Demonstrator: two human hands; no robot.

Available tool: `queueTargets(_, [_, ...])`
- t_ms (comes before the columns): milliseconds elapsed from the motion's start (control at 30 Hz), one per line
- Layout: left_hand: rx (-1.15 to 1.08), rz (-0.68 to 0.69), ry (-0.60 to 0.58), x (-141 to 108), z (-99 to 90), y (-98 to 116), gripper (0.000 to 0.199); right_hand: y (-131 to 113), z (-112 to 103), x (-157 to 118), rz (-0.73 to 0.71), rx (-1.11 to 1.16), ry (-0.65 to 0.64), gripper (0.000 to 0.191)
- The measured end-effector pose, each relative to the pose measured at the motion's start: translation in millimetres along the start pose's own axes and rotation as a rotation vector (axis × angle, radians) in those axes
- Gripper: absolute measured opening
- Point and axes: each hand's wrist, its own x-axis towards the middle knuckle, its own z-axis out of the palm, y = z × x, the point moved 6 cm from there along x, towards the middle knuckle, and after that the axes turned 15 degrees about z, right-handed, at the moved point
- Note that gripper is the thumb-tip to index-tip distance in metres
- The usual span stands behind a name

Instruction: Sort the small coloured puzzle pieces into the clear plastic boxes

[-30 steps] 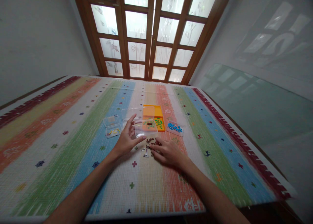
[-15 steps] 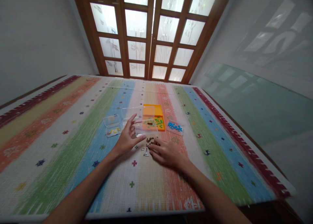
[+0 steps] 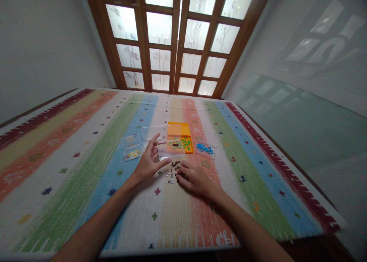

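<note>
The left hand [image 3: 147, 159] spreads beside the crosswise-long clear plastic box [image 3: 169, 153], the right hand [image 3: 193, 178], pinch unclear, meets small brown blocks [image 3: 175, 164], striped cloth [image 3: 237, 193] stretching rightward.

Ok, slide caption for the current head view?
Right hand at tiny brown blocks, left hand by an open clear plastic box, on a striped tablecloth.

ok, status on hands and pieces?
Left hand spread at clear box. Right hand at brown pieces, grip unclear. Nothing visibly blocking right fingers.
</note>
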Motion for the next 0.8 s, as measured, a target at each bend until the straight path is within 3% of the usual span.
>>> queueTargets(267, [-0.012,0.009,-0.001,0.0,-0.1,1.8,0.098,0.0,-1.6,-1.8,-0.025,-0.033,0.096,0.023])
queueTargets(467, [-0.032,-0.024,0.015,-1.0,-0.2,-2.3,0.1,-4.7,5.2,-7.4,-0.147,-0.064,0.027,0.019])
queueTargets(800, [-0.026,-0.03,0.02,-1.0,-1.6,-1.4,0.1,-7.5,6.3,-8.5,-0.18,-0.103,0.003,0.021])
